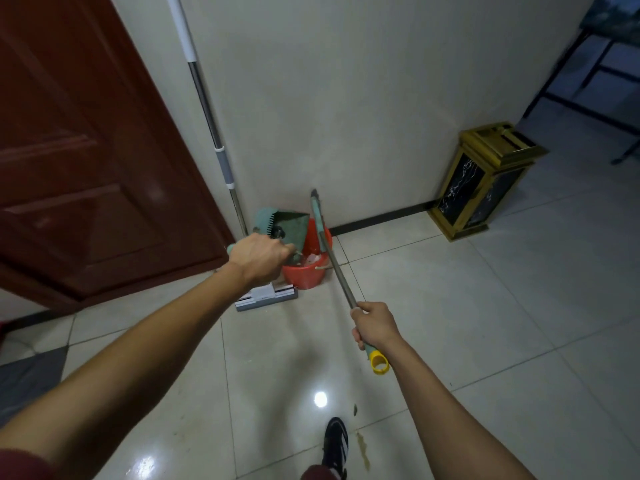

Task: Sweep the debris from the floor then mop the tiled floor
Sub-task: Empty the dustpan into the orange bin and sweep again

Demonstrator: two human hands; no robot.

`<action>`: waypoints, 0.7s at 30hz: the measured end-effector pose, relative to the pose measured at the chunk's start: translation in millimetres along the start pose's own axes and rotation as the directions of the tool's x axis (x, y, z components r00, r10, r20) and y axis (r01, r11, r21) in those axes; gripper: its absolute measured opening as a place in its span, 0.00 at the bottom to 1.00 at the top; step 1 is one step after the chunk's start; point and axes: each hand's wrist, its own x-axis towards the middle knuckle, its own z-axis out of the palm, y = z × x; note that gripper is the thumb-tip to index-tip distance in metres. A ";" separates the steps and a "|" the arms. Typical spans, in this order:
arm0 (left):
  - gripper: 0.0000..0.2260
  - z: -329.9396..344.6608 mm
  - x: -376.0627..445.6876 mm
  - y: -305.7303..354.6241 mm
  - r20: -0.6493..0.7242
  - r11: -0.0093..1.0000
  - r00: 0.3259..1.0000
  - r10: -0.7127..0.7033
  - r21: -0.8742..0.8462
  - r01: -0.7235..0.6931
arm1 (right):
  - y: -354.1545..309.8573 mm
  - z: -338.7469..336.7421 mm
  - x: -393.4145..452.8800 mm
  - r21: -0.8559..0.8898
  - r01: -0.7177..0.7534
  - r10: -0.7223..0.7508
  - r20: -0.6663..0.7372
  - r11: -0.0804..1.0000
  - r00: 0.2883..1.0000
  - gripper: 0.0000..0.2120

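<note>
Left hand (258, 259) grips the dustpan (289, 225) over the red bucket (306, 275); right hand (375, 325) grips the broom handle (337, 271). Mop (207, 109) leans against the wall; gold bin (485, 181) stands well apart.

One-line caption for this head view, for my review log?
Left hand tips green dustpan over red bucket; right hand grips broom handle.

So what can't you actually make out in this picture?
All from the head view:
- Broom head: it sits behind the red bucket, so its bristles are hidden.
- Bucket contents: partly covered by the tilted dustpan and the left hand; only pale scraps show.
- Mop handle top: cut off by the upper edge.
- Dustpan handle: wrapped by the left hand.
- Small floor marks near the shoe: too small to identify.
</note>
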 end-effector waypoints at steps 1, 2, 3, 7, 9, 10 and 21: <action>0.08 -2.4 -8.9 1.5 -0.012 1.000 1.000 -0.012 -0.011 0.012 | 0.9 1.4 -5.5 -0.006 0.007 -0.007 -0.006 1.000 1.000 0.14; 0.07 -5.5 -18.5 4.2 -0.021 1.000 1.000 -0.022 -0.018 0.022 | 2.8 3.2 -11.1 -0.012 0.015 -0.015 -0.015 1.000 1.000 0.14; 0.07 -7.5 -28.5 6.9 -0.035 0.999 0.999 -0.031 -0.026 0.030 | 5.8 6.0 -16.3 -0.017 0.021 -0.021 -0.023 1.000 1.000 0.14; 0.10 -11.9 -76.6 20.1 -0.101 0.998 0.993 -0.055 -0.042 0.051 | 23.0 18.5 -44.6 -0.010 0.040 -0.041 -0.045 0.999 0.998 0.13; 0.11 -10.8 -106.1 28.1 -0.135 0.997 0.989 -0.059 -0.064 0.050 | 36.0 23.6 -65.0 -0.015 0.059 -0.059 -0.060 0.998 0.996 0.12; 0.11 -10.2 -122.0 33.0 -0.145 0.995 0.987 -0.069 -0.075 0.059 | 43.0 25.4 -76.6 -0.019 0.065 -0.066 -0.064 0.998 0.996 0.13; 0.13 9.6 -263.5 111.7 -0.170 0.919 0.942 -0.289 -0.324 0.223 | 158.3 4.7 -188.6 -0.034 -0.006 0.003 -0.091 0.999 0.996 0.17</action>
